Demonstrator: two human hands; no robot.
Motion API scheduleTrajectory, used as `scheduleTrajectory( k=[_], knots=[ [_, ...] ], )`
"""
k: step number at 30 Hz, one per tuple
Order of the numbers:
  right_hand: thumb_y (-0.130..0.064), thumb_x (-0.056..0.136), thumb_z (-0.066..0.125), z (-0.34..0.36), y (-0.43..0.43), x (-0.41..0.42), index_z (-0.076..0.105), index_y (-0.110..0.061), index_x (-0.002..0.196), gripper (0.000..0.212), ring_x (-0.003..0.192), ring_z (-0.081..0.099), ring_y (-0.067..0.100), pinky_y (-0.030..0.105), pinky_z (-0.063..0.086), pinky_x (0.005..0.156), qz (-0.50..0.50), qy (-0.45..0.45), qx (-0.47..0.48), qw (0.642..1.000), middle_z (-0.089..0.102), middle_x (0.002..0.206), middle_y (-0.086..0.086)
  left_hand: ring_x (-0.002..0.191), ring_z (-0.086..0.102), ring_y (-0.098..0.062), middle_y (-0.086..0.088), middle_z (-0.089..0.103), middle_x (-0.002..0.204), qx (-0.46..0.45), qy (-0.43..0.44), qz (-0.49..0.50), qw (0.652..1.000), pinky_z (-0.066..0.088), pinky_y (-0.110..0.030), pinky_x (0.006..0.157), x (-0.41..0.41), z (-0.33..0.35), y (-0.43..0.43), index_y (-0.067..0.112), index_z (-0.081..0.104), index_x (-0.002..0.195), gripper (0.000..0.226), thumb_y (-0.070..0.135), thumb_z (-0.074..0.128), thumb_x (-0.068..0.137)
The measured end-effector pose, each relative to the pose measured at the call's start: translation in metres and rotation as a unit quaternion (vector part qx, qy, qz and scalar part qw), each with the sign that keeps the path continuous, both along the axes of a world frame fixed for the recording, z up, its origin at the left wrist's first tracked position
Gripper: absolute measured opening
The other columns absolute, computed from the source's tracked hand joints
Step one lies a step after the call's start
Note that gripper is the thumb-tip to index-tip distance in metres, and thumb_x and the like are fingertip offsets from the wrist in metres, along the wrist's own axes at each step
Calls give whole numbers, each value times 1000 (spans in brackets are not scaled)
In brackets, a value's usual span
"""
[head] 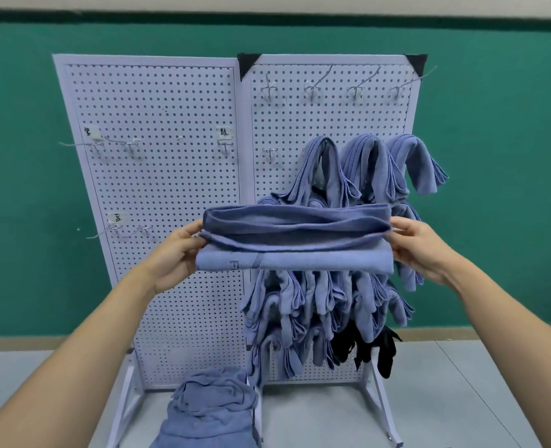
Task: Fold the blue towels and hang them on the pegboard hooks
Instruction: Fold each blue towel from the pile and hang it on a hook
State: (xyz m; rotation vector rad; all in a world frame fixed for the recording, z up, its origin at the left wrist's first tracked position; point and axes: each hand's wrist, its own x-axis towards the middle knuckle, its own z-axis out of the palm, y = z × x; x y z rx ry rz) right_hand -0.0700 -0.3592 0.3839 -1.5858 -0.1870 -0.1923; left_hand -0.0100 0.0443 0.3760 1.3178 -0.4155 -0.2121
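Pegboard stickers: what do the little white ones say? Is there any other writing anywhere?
"绿": handwritten on the upper right tag of the left pegboard panel; it is a little blurred, so this is my best reading.
Upper left tag: one handwritten character, too blurred to read.
Lower tag: one handwritten character, too blurred to read.
Folded towel: a small dark mark on its front edge, too small to read.

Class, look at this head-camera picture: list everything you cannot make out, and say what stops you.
Labels on the left board: head view, writing too small and blurred.
Hooks behind the hung towels: covered by them and by the folded towel.
Towel pile: cut off by the bottom edge.
Black items: half hidden by hung towels.
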Motion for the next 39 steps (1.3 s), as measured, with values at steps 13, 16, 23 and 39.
scheduleTrajectory(
  k=[13, 16, 23, 39],
  knots=[
    [-31, 87, 64, 23, 27, 7, 63, -27, 80, 8, 66, 45, 13, 23, 35, 57, -101, -33, -122, 987, 50, 82, 6, 61, 50, -14, -2, 52, 68, 119, 7, 118, 986, 46, -21, 48, 4, -16, -28, 15, 45, 68, 31, 29, 71, 75],
    [-17, 90, 63, 37, 35, 11, 65, -26, 93, 9, 68, 52, 14, 25, 41, 60, -111, -63, -120, 984, 56, 80, 0, 68, 55, -17, -7, 60, 80, 130, 58, 135, 981, 49, -28, 58, 10, -29, -34, 15, 47, 78, 26, 14, 72, 82],
    [-15, 87, 66, 89, 77, 21, 68, -18, 98, 11, 74, 56, 17, 28, 49, 65, -43, -23, -96, 994, 62, 89, 4, 82, 66, -23, -12, 68, 96, 264, 150, 68, 950, 56, -37, 80, 6, -52, -59, 9, 57, 111, 28, 9, 69, 86],
    [-12, 89, 65, 107, 137, 39, 61, 0, 106, 21, 48, 56, 7, 19, 53, 53, -32, 18, 12, 999, 55, 61, 0, 110, 56, -9, 7, 50, 133, 163, -117, 257, 945, 50, -24, 88, -29, -28, -127, 28, 32, 142, 79, 30, 77, 78]
  ],
)
